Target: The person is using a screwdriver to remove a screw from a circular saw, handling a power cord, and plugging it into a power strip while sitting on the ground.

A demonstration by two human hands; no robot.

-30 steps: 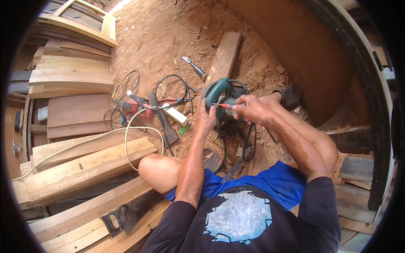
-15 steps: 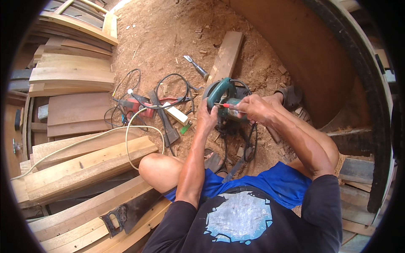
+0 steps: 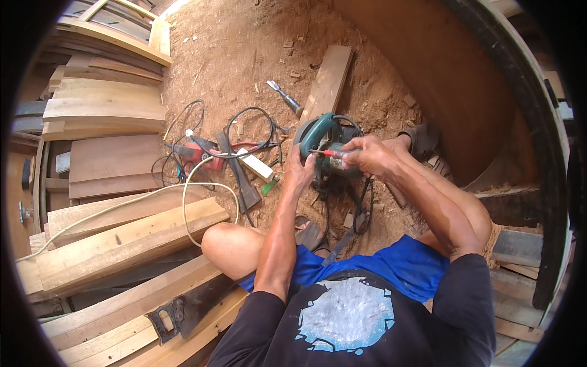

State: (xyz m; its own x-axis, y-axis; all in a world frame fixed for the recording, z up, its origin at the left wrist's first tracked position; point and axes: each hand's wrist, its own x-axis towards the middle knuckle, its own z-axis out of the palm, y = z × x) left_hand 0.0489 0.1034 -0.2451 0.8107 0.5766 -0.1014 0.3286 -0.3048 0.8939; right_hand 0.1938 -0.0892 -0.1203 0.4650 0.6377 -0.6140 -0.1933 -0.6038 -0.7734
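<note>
A green circular saw (image 3: 319, 131) rests in front of me on the sawdust-covered ground, at the near end of a plank. My left hand (image 3: 298, 166) grips the near side of its handle, fingers partly hidden behind it. From the right, my right hand (image 3: 371, 157) is closed around the grip of a red screwdriver (image 3: 334, 154). The screwdriver's metal tip points left and meets the saw's handle close to my left thumb. Exactly what the tip touches is too small to make out. Behind the screwdriver is the saw's motor housing.
The plank (image 3: 331, 79) runs away from the saw, with a chisel (image 3: 284, 96) left of it. A red power tool (image 3: 206, 155) lies among tangled cords. Stacked boards (image 3: 104, 101) line the left, a handsaw (image 3: 166, 320) on the nearer ones. A large curved panel (image 3: 465, 79) rises at right.
The fingers of my right hand have shifted slightly around the screwdriver's grip. My left hand and the circular saw stay in place.
</note>
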